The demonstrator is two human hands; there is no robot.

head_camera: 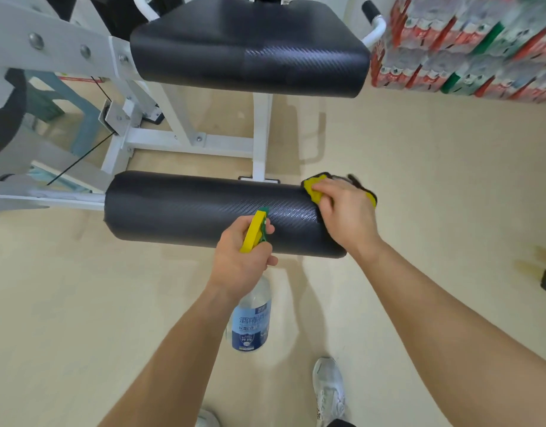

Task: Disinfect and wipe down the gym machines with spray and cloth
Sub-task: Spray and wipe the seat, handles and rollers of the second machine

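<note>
Wiping is in hand: the right hand [342,214] curls its fingers over a yellow cloth [313,188], pressing it on the glistening right end of the black textured roller pad [188,211]. The left hand [241,257] grasps the clear spray bottle [251,322] by its trigger. Next, probably strokes leftward along the pad. Beige floor [419,180]; shrink-wrapped drink packs [465,41] stand beyond.

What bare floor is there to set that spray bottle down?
Bare floor lies below the left end of the roller pad, and right of the pad toward the stacked drink packs. Under the seat pad, white frame legs crowd it.
</note>
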